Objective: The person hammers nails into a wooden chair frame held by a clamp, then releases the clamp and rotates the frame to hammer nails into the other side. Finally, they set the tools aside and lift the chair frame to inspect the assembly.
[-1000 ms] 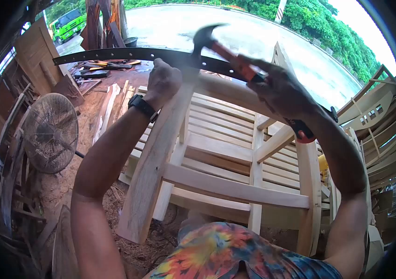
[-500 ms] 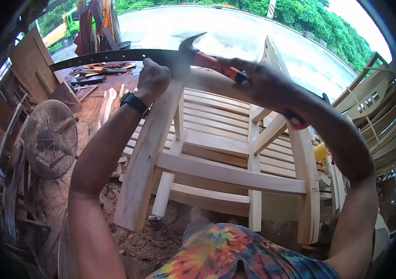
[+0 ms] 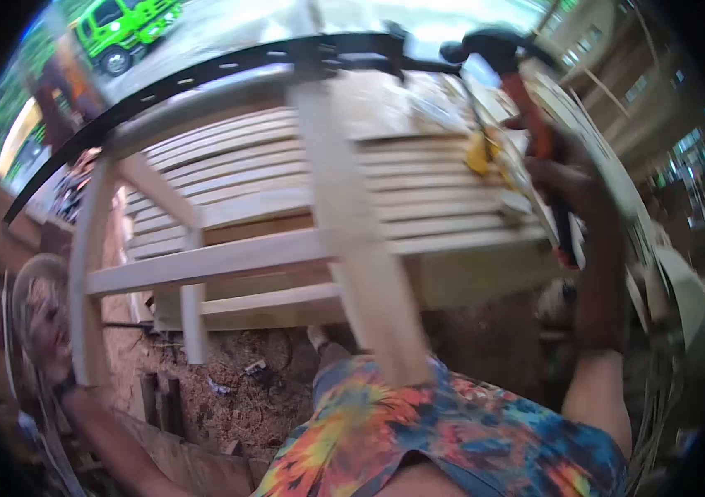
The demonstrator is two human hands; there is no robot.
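My right hand (image 3: pixel 563 170) is wrapped round the red and black handle of a hammer (image 3: pixel 529 112), its dark head raised at the upper right. A long black perforated bar (image 3: pixel 203 74) lies along the top of a pale wooden frame (image 3: pixel 360 224), with clamp-like dark parts near its right end. The frame has upright legs and cross rails. Low at the far left, my left hand (image 3: pixel 50 340) is off the bar, beside the frame's left leg and over the round fan. Motion smears its fingers.
A slatted wooden piece (image 3: pixel 245 161) lies behind the frame, with a yellow tool (image 3: pixel 478 155) on its right part. The fan (image 3: pixel 33 286) stands at left. Sawdust and scraps cover the ground (image 3: pixel 245 406). A green truck (image 3: pixel 125 29) is beyond, and wooden parts (image 3: pixel 609 91) stand at right.
The view has shifted, and the frame appears farther left. My left hand has left the bar and moved down to the far left. The hammer in my right hand has moved right, its head now up.
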